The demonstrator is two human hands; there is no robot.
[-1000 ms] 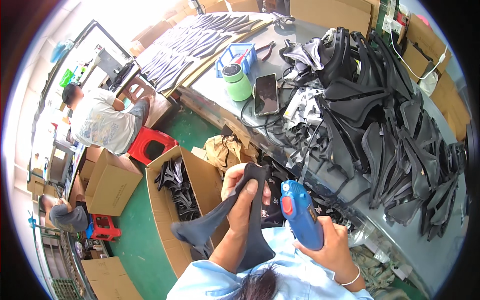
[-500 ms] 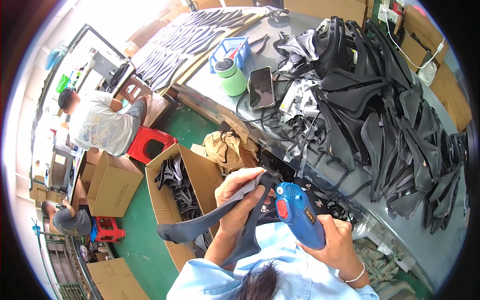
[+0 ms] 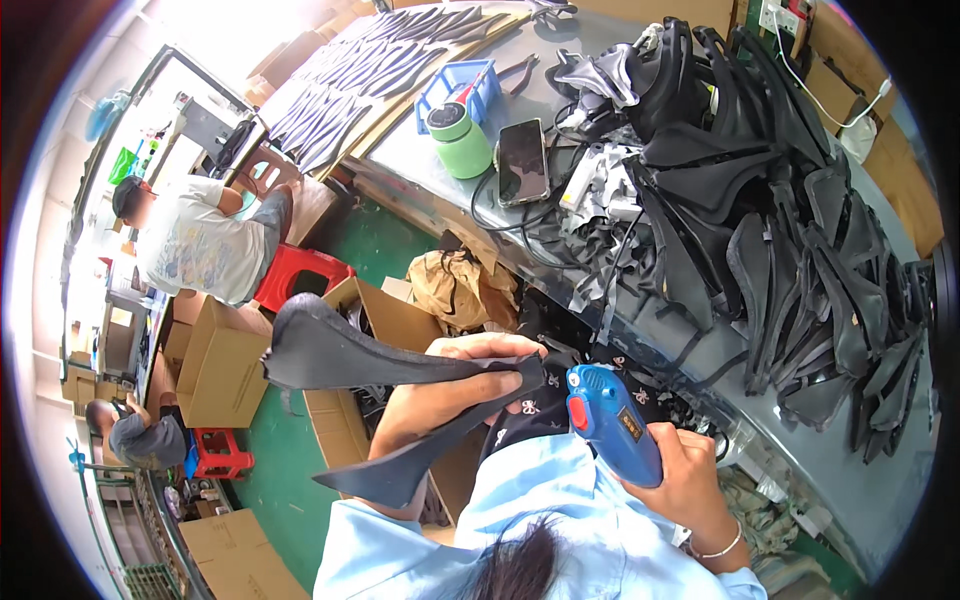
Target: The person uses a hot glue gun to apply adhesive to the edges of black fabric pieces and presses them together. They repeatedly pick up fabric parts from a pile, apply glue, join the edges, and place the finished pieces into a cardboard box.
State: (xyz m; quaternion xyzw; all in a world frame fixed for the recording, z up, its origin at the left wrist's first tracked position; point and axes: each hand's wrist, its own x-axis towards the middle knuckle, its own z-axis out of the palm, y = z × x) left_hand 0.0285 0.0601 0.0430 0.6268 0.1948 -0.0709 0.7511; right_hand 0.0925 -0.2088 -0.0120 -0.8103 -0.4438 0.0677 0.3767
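My left hand [image 3: 432, 408] is closed on a black, curved padded piece [image 3: 345, 348] folded into a V. One wide arm of it reaches out to the left, and the other, pointed arm hangs below my wrist. My fingers pinch the joined end. In my right hand [image 3: 685, 475] is a blue handheld power tool [image 3: 620, 430] with a red button and a small display. Its head points up toward the pinched end of the piece, with a small gap between them. Whatever tip or blade the tool has is hidden from this angle.
On the metal table [image 3: 840, 470] lies a big heap of black curved pieces [image 3: 760, 240]. A phone [image 3: 523, 165], green bottle [image 3: 460, 140] and blue basket [image 3: 480, 85] stand behind. An open carton [image 3: 390, 320] sits left of my lap. Two people sit on red stools [image 3: 300, 270] further left.
The padded piece has swung so its wide arm lifts up and left, opening the V. My left hand has turned with it. The tool has shifted slightly right and down.
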